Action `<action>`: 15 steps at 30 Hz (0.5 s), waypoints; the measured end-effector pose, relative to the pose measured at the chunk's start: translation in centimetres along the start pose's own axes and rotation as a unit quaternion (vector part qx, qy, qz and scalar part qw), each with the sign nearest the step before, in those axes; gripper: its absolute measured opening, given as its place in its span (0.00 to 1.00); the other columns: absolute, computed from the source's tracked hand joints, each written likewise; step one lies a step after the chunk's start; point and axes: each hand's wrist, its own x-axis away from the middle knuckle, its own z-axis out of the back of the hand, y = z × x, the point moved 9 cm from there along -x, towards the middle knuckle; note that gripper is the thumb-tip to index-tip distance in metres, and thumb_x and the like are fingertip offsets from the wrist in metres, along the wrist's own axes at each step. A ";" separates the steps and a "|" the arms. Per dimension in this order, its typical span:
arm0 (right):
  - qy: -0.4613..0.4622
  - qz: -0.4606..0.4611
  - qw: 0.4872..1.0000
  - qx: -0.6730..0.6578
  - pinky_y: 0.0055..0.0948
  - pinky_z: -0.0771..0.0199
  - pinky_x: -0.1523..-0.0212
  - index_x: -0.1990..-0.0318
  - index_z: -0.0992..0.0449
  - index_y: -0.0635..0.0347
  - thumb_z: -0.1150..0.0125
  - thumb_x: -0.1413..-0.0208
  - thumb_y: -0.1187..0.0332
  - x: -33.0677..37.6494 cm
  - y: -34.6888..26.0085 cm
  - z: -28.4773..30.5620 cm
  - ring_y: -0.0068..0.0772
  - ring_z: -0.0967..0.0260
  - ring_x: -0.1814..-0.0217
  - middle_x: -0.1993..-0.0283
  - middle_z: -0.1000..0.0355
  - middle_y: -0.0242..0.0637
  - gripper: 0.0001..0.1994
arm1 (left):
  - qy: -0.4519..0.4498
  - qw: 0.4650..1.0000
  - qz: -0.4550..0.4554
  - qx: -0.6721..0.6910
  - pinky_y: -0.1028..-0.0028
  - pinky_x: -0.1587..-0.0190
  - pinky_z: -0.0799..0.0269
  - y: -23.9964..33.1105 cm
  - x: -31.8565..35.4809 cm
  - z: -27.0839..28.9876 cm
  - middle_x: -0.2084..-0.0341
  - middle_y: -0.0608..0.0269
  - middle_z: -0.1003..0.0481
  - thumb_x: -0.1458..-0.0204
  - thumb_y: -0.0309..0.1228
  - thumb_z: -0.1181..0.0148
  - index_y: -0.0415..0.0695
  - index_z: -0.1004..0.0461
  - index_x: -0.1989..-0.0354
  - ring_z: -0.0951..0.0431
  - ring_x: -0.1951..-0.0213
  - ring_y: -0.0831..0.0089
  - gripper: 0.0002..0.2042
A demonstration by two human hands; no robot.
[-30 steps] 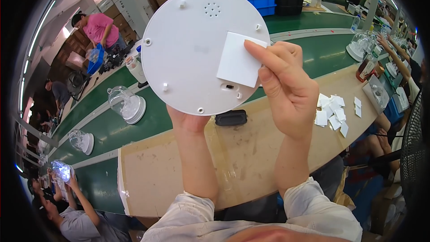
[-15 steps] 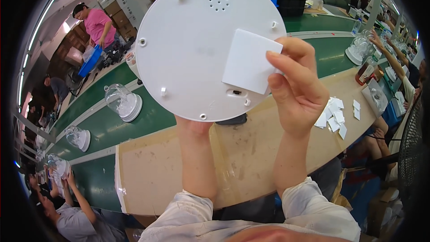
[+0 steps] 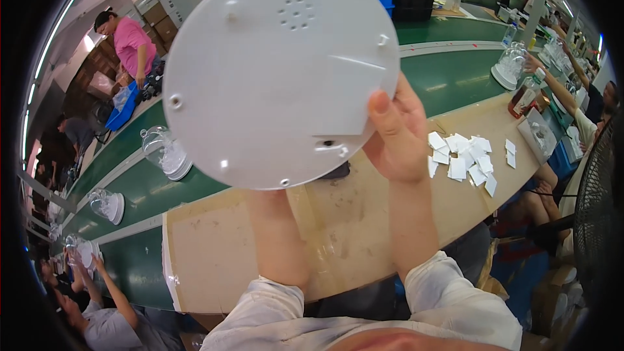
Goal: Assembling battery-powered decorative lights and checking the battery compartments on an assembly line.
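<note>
A white round base [image 3: 279, 104] is held up before me, its underside with screw holes, small feet and a dotted ring of holes facing me. Set flat against its right part is a square white cover [image 3: 344, 101], whose edges show faintly. My right hand [image 3: 400, 133] grips the base's right rim, thumb on the front beside the cover, the other fingers partly behind. My left hand is hidden behind the base and supports it from below; only the wrist and forearm [image 3: 279, 240] show. A small dark switch [image 3: 327, 143] sits below the cover.
Several loose white squares [image 3: 465, 156] lie on the brown board [image 3: 351, 234]. Clear domes on white bases, one [image 3: 166, 153] at left, stand on the green belt [image 3: 448, 91]. A bottle [image 3: 525, 94] and a fan [image 3: 598, 195] are at right. Co-workers are on both sides.
The square cover, earlier pinched and tilted in my right hand, now lies flat on the base. My right hand has moved onto the base's rim. The base has shifted left and slightly down.
</note>
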 end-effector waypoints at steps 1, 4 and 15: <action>-0.003 0.010 1.000 -0.003 0.35 0.33 0.40 0.34 0.43 0.67 0.44 0.37 0.65 -0.1 0.1 -0.3 0.33 0.34 0.39 0.39 0.35 0.41 0.27 | 0.003 1.000 0.000 -0.006 0.63 0.35 0.43 0.8 -0.7 0.4 0.39 0.55 0.39 0.38 0.44 0.53 0.40 0.43 0.36 0.39 0.38 0.62 0.27; -0.005 0.002 1.000 0.009 0.31 0.38 0.38 0.33 0.46 0.67 0.43 0.37 0.64 -0.1 0.4 -0.5 0.29 0.38 0.37 0.37 0.36 0.40 0.30 | 0.011 1.000 0.009 -0.009 0.63 0.35 0.43 1.5 -1.0 1.7 0.39 0.55 0.38 0.38 0.43 0.53 0.40 0.43 0.36 0.38 0.39 0.63 0.27; 0.026 0.052 0.997 0.046 0.29 0.33 0.43 0.32 0.46 0.66 0.47 0.35 0.62 -0.7 -0.5 -0.8 0.29 0.35 0.39 0.39 0.35 0.40 0.29 | 0.047 0.995 -0.012 -0.092 0.64 0.36 0.43 1.6 -0.6 3.1 0.39 0.55 0.38 0.38 0.41 0.51 0.40 0.43 0.36 0.38 0.39 0.64 0.26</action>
